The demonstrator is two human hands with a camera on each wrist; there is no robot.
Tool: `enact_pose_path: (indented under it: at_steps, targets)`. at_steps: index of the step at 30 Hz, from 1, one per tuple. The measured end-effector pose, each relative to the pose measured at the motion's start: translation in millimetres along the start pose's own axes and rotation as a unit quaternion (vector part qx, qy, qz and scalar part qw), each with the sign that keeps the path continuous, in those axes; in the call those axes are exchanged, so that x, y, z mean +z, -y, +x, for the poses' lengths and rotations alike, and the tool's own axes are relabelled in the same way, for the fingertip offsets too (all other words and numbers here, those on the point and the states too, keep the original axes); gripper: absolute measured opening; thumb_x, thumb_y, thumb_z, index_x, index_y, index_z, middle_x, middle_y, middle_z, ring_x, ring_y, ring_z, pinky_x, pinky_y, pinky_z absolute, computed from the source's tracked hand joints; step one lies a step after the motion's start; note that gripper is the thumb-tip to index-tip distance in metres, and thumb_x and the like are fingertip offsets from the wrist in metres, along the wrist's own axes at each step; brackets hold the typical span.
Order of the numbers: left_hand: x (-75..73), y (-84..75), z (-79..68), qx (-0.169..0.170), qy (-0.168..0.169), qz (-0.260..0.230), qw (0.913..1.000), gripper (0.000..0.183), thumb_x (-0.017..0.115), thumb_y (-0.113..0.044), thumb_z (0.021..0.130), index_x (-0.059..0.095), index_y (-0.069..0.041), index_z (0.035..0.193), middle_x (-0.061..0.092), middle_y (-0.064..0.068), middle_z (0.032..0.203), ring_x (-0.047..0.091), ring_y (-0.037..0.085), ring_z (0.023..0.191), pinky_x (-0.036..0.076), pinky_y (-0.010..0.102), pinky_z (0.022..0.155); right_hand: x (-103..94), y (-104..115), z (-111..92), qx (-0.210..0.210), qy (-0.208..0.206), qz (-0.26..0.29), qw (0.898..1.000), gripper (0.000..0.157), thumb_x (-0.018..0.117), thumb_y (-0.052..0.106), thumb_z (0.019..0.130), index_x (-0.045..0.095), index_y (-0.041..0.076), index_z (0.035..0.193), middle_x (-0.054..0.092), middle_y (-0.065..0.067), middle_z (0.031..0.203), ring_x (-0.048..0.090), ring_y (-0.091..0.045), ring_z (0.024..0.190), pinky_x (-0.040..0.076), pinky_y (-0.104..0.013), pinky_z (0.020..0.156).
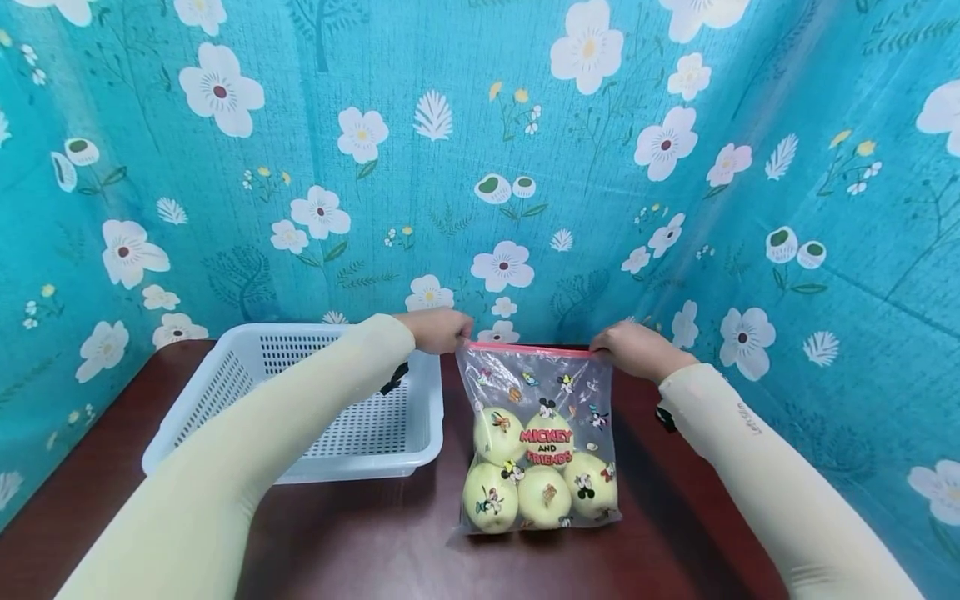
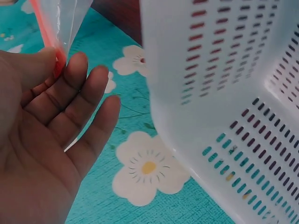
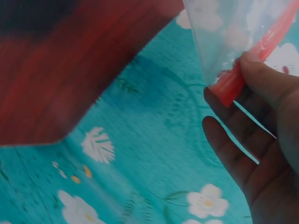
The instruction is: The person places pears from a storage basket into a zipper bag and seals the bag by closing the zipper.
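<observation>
A clear zip bag [image 1: 540, 387] with cartoon prints and a red zip strip holds several pale yellow-green round fruits [image 1: 491, 497], which look like pears or apples. My left hand [image 1: 437, 329] pinches the bag's top left corner between thumb and fingers; the left wrist view shows that hand [image 2: 56, 126] with the red strip in its grip. At the top right corner, my right hand [image 1: 637, 346] pinches the other end of the strip, seen close in the right wrist view, where the hand [image 3: 266, 126] has its lower fingers loosely spread. The strip is stretched straight between both hands.
A white perforated plastic basket [image 1: 431, 417] stands left of the bag, partly behind my left sleeve. Both stand on a dark red-brown table [image 1: 352, 542]. A blue floral cloth [image 1: 450, 208] hangs behind the table and along its sides.
</observation>
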State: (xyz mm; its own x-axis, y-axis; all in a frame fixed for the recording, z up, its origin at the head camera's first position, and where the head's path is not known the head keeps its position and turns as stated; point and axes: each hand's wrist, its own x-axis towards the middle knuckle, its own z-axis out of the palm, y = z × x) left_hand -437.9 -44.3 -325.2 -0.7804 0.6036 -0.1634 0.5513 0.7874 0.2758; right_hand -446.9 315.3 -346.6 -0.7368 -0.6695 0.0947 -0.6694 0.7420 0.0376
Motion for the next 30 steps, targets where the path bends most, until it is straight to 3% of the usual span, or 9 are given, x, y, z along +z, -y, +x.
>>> enact_pose_path:
  at_steps: [6,14,21,25,30]
  targets:
    - [12.2,7.9,14.7,-0.017,0.009,0.031,0.9993,0.013,0.049,-0.017,0.103,0.059,-0.012,0.095,0.058,0.002,0.085,0.051,0.015,0.075,0.042,0.029,0.064,18.5,-7.8,9.1,0.021,0.017,0.029,0.999,0.009,0.068,0.011,0.092,0.076,0.014,0.091,0.068,0.006,0.084,0.061,-0.01,0.073,0.054,-0.035,0.069]
    - [24.9,14.1,24.8,-0.052,-0.002,0.023,0.9984,0.013,0.055,-0.018,0.1,0.062,-0.012,0.092,0.058,0.003,0.083,0.053,0.016,0.075,0.044,0.029,0.064,33.5,-5.6,20.7,0.071,0.062,0.027,0.995,0.009,0.067,0.015,0.093,0.076,0.014,0.094,0.069,0.003,0.086,0.061,-0.015,0.076,0.055,-0.035,0.071]
    - [31.4,21.2,32.2,-0.103,-0.008,0.036,0.994,0.011,0.06,-0.021,0.098,0.067,-0.013,0.095,0.063,0.001,0.084,0.058,0.018,0.078,0.048,0.031,0.067,47.6,-7.1,35.9,0.101,0.071,0.049,0.991,0.008,0.068,0.015,0.093,0.076,0.013,0.091,0.068,0.001,0.086,0.059,-0.017,0.075,0.053,-0.036,0.071]
    - [34.3,24.4,36.7,-0.128,-0.01,0.093,0.9873,0.011,0.062,-0.022,0.097,0.07,-0.015,0.098,0.064,0.0,0.082,0.058,0.017,0.077,0.048,0.03,0.068,59.0,-10.1,46.7,0.12,0.073,0.067,0.988,0.011,0.066,0.017,0.094,0.075,0.011,0.096,0.068,-0.002,0.09,0.058,-0.02,0.078,0.053,-0.037,0.073]
    - [33.4,13.0,32.5,-0.147,0.005,0.158,0.9764,0.013,0.061,-0.019,0.097,0.069,-0.014,0.105,0.066,0.003,0.091,0.058,0.019,0.083,0.049,0.034,0.075,73.9,-15.6,56.6,0.14,0.077,0.089,0.983,0.013,0.064,0.014,0.095,0.074,0.007,0.101,0.067,-0.006,0.095,0.059,-0.023,0.085,0.053,-0.04,0.077]
